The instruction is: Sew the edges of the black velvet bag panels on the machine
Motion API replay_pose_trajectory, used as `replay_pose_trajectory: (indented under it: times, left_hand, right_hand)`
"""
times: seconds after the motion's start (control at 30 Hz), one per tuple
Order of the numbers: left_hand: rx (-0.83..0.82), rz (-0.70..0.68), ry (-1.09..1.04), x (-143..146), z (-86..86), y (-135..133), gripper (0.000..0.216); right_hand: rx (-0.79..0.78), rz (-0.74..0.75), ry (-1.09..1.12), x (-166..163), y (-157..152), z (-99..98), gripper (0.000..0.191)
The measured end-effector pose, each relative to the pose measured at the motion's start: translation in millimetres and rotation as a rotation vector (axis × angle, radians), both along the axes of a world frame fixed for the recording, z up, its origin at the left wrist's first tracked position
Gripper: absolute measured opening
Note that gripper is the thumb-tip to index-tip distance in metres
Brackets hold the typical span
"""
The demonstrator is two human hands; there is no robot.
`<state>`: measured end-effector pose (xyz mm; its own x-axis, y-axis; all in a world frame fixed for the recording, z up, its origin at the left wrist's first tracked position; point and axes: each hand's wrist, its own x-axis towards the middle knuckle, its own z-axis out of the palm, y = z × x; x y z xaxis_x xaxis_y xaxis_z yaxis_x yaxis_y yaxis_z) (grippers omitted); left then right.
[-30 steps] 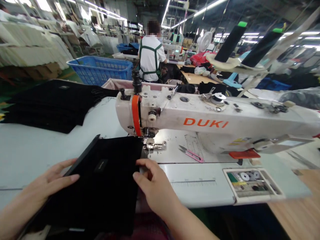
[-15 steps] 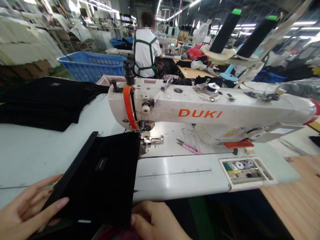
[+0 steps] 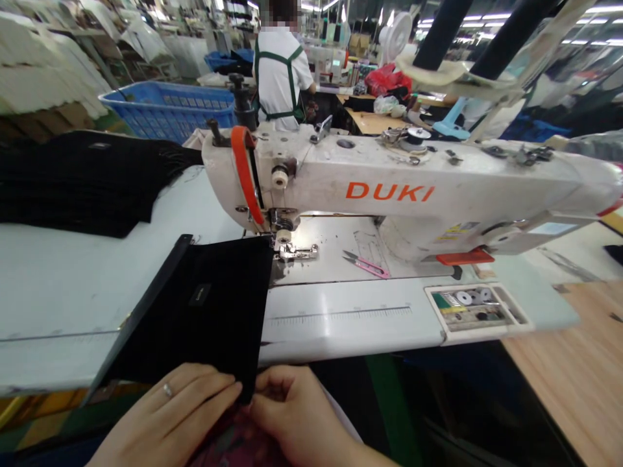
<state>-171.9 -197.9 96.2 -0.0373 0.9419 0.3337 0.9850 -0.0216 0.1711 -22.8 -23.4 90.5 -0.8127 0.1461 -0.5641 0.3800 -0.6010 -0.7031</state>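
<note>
A black fabric panel (image 3: pixel 221 324) with a small dark label (image 3: pixel 200 295) lies on the sewing machine table, its upper right corner at the presser foot (image 3: pixel 287 251). My left hand (image 3: pixel 180 408), with a ring on one finger, holds the panel's near edge, fingers together; its thumb is hidden. Close beside it, my right hand (image 3: pixel 296 405) pinches the panel's lower right corner between thumb and fingers. The white sewing machine (image 3: pixel 331 175) stands just beyond the panel.
Pink thread snips (image 3: pixel 366 264) lie on the machine bed. A small parts tray (image 3: pixel 477 311) is set into the table at right. Stacked black fabric pieces (image 3: pixel 82 185) lie at left. Behind are a blue basket (image 3: pixel 170 107) and a person in a white shirt (image 3: pixel 277 74).
My left hand has moved from the panel's left edge rightward to its near edge, beside my right hand. My right hand keeps its pinch on the corner. The view has tilted slightly down.
</note>
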Motion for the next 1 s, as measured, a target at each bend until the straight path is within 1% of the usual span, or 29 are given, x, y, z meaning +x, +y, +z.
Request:
replay_pose_trajectory:
  times: [0.07,0.2,0.37,0.47,0.53,0.6,0.73,0.83,0.87,0.9,0.93,0.97,1.0]
  left_hand:
    - [0.004,0.006,-0.036,0.2,-2.2,-1.5,0.037]
    - [-0.007,0.044,-0.042,5.0,-3.0,0.4,0.033]
    - [0.010,0.034,-0.102,6.7,-2.9,2.9,0.033]
    - [0.009,0.017,-0.115,4.5,-4.9,-0.2,0.033]
    - [-0.030,0.002,-0.094,3.0,-6.0,-3.3,0.034]
    - [-0.039,-0.001,-0.068,2.6,-5.5,-4.8,0.035]
    - [0.032,-0.061,0.012,6.5,-0.5,2.7,0.033]
    - [0.093,-0.011,0.066,11.3,2.5,12.0,0.034]
    - [0.113,0.007,0.060,12.6,2.6,14.2,0.034]
    - [0.136,0.020,0.039,13.6,2.4,15.8,0.033]
    - [0.153,0.024,0.014,14.4,1.8,16.9,0.033]
    - [0.160,0.023,-0.008,15.0,0.9,17.7,0.032]
    - [0.161,0.021,-0.024,15.5,-0.1,18.5,0.032]
  right_hand:
    - [0.001,-0.001,-0.007,3.3,-0.8,0.0,0.053]
    - [-0.058,0.047,-0.013,6.5,-0.4,3.6,0.055]
    - [-0.082,0.047,-0.012,7.1,0.9,7.9,0.057]
    - [-0.070,0.036,-0.016,7.2,1.5,10.0,0.054]
    - [-0.064,0.027,-0.008,6.5,2.3,11.2,0.052]
    - [-0.096,0.045,0.002,4.7,2.8,12.0,0.055]
    - [-0.148,0.056,-0.004,0.5,3.1,11.1,0.064]
    - [-0.140,0.108,-0.008,3.5,5.4,7.1,0.060]
    - [-0.101,0.143,-0.010,6.3,6.8,4.7,0.056]
    - [-0.007,0.173,0.002,9.6,8.3,1.8,0.049]
    - [0.164,0.177,0.043,13.1,9.7,-1.4,0.041]
    - [0.415,0.147,0.135,16.2,11.0,-4.7,0.033]
    - [0.723,0.068,0.258,18.5,12.0,-7.9,0.025]
